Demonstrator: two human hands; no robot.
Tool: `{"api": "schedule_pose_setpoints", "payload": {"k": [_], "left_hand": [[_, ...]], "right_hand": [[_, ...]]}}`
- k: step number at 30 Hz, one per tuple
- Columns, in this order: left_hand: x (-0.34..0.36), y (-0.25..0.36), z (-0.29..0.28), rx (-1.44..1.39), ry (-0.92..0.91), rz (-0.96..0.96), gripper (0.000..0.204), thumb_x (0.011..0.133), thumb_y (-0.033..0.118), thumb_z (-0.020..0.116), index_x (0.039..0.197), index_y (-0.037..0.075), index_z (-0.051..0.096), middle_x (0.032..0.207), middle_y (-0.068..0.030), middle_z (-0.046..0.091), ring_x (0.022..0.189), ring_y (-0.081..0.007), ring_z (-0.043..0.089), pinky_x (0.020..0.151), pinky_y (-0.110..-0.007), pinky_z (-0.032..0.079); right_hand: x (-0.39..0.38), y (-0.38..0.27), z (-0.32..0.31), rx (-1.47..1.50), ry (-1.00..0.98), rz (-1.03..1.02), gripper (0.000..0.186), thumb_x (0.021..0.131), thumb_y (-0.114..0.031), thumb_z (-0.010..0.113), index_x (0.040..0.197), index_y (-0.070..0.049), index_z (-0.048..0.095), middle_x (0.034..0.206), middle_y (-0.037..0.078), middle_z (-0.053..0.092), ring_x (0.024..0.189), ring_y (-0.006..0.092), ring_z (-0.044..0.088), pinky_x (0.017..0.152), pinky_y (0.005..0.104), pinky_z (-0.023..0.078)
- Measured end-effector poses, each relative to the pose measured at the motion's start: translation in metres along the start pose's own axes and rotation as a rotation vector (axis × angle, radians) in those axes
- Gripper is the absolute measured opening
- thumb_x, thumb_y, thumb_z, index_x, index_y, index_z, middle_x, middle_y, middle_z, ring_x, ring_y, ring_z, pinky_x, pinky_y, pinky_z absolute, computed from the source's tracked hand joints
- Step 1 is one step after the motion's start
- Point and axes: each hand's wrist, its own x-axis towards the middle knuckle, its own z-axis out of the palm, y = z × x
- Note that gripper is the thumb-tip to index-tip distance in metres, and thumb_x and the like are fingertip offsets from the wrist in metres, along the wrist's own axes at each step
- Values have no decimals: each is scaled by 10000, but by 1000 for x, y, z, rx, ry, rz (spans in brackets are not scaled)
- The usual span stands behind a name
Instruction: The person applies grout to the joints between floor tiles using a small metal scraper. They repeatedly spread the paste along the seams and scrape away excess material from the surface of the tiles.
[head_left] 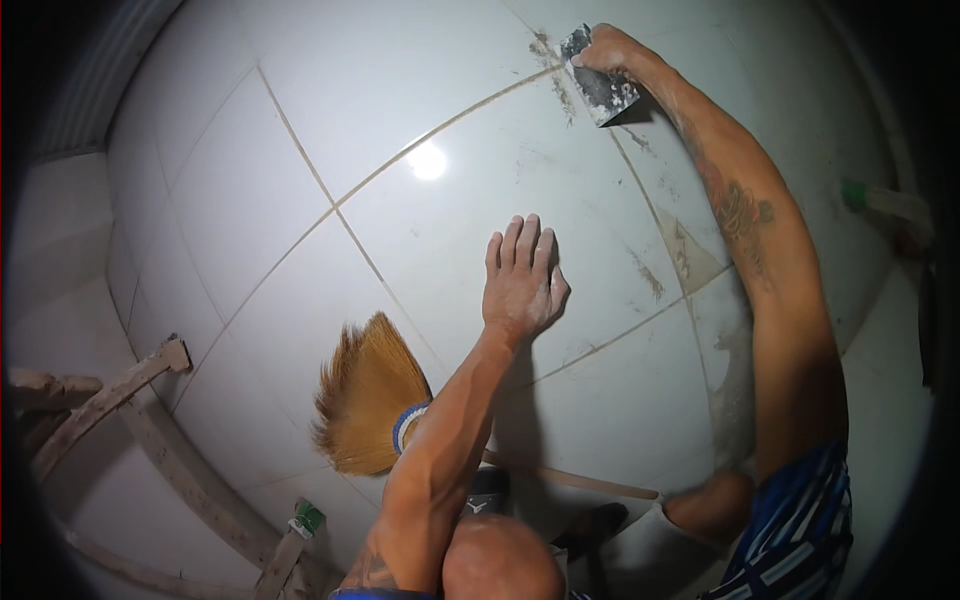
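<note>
Hands at work on a glossy white tiled floor (300,150): the right hand (605,48) grips a flat, grey, mortar-caked metal scraper blade (598,85) at its upper end, fingers curled tight around it. The blade sits at the far end of the reach, where two grout lines cross, its long axis running from the hand down and slightly right, working edge against the tile. The left hand (522,285) lies flat on a tile, palm down, fingers stretched forward and close together, holding nothing.

Brownish smears of mortar (680,250) streak the tiles beside the right forearm, and thin tan grout lines divide the large square tiles. A straw-coloured hand broom with a blue-and-white bound neck (365,400) lies on the floor just beside the left forearm, bristles fanned away from the person. Rough wooden battens (130,385) lie at the left edge, and a lamp's reflection (427,160) glares off the floor.
</note>
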Motion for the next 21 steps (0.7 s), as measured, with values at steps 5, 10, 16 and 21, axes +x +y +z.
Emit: {"api": "schedule_pose_setpoints", "payload": {"k": [5, 10, 16, 21], "left_hand": [[-8, -19, -3, 41, -1, -19, 589, 839, 242, 599, 1381, 69, 447, 1472, -140, 377, 1412, -324, 294, 1172, -512, 214], [-5, -13, -4, 25, 14, -10, 586, 837, 241, 600, 1377, 69, 452, 1468, -141, 384, 1409, -322, 300, 1171, -511, 216], [-6, -16, -4, 33, 12, -6, 580, 838, 254, 596, 1372, 72, 459, 1469, -139, 384, 1410, -322, 298, 1173, -511, 212], [-6, -14, -2, 52, -10, -19, 575, 845, 264, 582, 1373, 73, 459, 1477, -137, 378, 1418, -323, 289, 1177, -512, 204]], "right_hand": [[-54, -38, -2, -356, -57, -112, 278, 843, -138, 663, 1058, 38, 639, 1004, 183, 650, 948, 333, 640, 842, 427, 506], [-72, -2, 27, -846, 105, -516, 321, 791, -43, 659, 1111, -62, 648, 1197, 87, 620, 1118, 285, 587, 912, 403, 497], [-64, 18, 26, -841, 207, -662, 398, 746, -24, 702, 1135, -78, 631, 1236, 70, 593, 1174, 254, 549, 973, 392, 456], [-61, 16, 20, -811, 189, -749, 469, 689, -1, 748, 1134, -82, 625, 1205, 69, 597, 1141, 257, 557, 960, 388, 450]]}}
